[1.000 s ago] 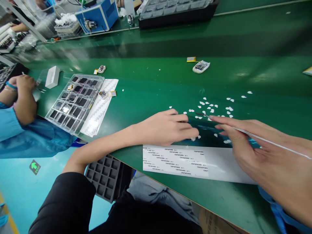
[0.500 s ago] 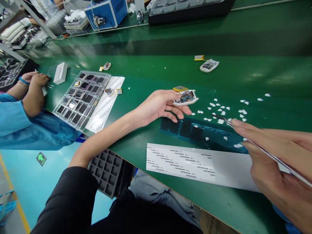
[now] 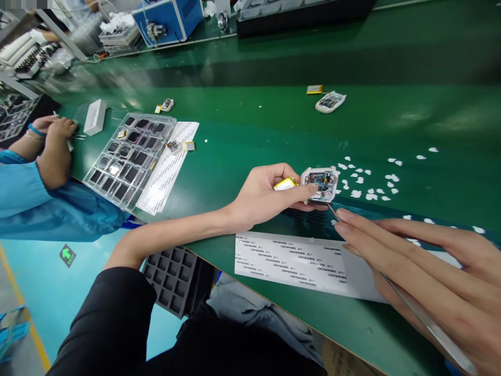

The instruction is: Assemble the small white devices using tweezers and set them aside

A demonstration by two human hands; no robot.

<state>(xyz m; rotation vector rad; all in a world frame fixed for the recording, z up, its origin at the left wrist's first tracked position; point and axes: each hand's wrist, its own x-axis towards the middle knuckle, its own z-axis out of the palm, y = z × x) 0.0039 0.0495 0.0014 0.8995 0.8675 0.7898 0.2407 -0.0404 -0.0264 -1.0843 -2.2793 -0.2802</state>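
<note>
My left hand [image 3: 270, 193] holds a small white device shell [image 3: 321, 184] with an exposed circuit board, and a yellow battery [image 3: 285, 183] hangs beside it near my thumb. My right hand [image 3: 422, 271] grips metal tweezers [image 3: 415, 308], whose tip [image 3: 332, 209] touches the lower edge of the shell. Below both hands lies a long white label strip [image 3: 289, 261] with printed text. A dark blue sheet [image 3: 391, 214] lies under the hands. Several small white paper bits [image 3: 368, 183] are scattered to the right of the shell.
A clear tray of dark screens [image 3: 127, 156] and another label strip [image 3: 168, 164] lie at left, near a co-worker's hands [image 3: 52, 141] in a blue sleeve. A second white shell with battery [image 3: 330, 101] lies farther back. A black compartment tray [image 3: 172, 279] sits under the table edge.
My left hand lifted the white shell off the table and brought it closer, turning it board-up. My right hand moved the tweezers' tip in to the shell.
</note>
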